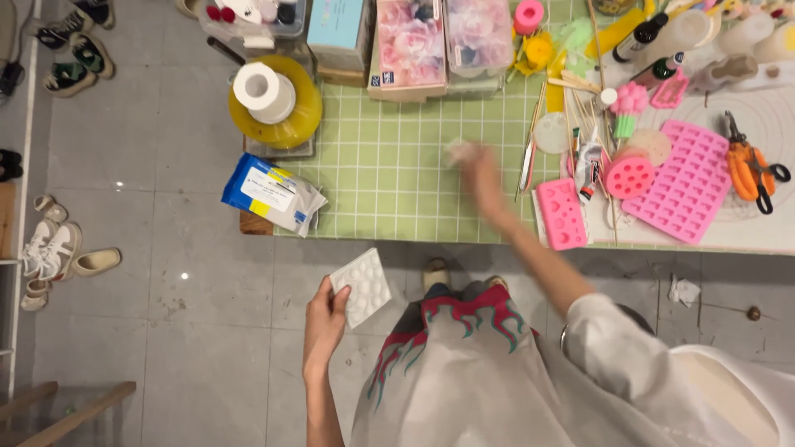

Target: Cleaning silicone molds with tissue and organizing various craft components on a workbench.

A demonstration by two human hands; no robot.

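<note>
My left hand [325, 316] holds a white square mold tray [362, 286] with round cavities, low over the grey floor beside my knees. My right hand [478, 170] is stretched out over the green checked table mat [389, 165] and is blurred; it seems to be closed on a small pale wad [458, 150], perhaps a tissue or wipe. Pink silicone molds lie to its right: a small one [561, 213], a round one [629, 176] and a large flat one [689, 182].
A blue and white wipes pack [273, 193] overhangs the table's left corner. A paper roll [263, 91] sits on a yellow dish. Boxes [410, 45] line the back edge. Orange scissors [749, 165], sticks and bottles lie at right. Shoes [51, 248] stand on the floor at left.
</note>
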